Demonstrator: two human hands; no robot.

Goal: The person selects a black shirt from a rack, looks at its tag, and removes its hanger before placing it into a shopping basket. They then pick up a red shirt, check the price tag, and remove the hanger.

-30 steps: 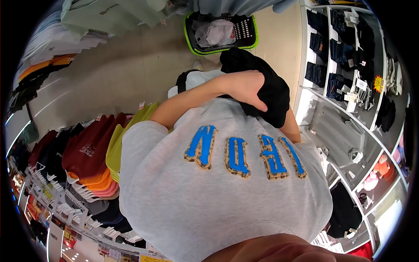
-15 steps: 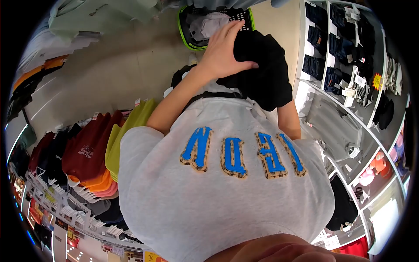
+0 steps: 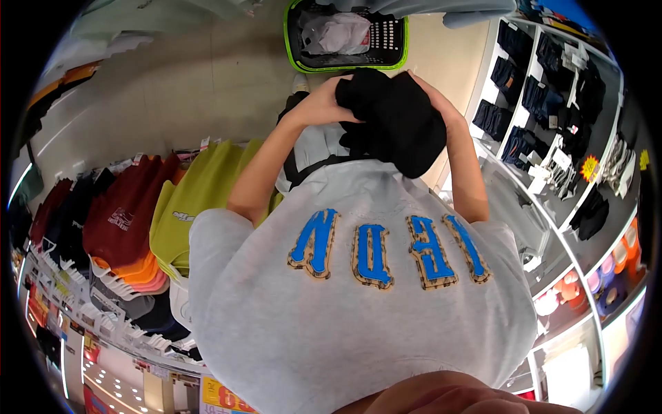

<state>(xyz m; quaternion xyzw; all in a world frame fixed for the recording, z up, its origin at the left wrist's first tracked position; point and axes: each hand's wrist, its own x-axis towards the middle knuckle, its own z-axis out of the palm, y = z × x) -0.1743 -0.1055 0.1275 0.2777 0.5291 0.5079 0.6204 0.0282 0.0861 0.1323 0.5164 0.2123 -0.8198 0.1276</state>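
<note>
A black cloth garment (image 3: 403, 121), bunched and folded over, is held up in front of my chest; its exact kind does not show. My left hand (image 3: 324, 103) grips its left side, the fingertips hidden in the folds. On the far right side, my right hand (image 3: 434, 96) holds the same garment, its fingers mostly behind the cloth. Just beyond my hands, a black shopping basket with a green rim (image 3: 345, 69) stands on the floor. Inside it lies a crumpled whitish item in clear plastic (image 3: 338, 34).
Hanging shirts in maroon (image 3: 127, 214), yellow-green (image 3: 200, 200) and other colours line a rack close on my left. White shelves (image 3: 527, 90) with folded dark jeans stand to my right. Pale garments (image 3: 155, 24) hang at the far left.
My left hand, spread open against the garment before, has drawn back and closed on its left side. The garment is more bunched, and my right hand has come into view from behind it.
</note>
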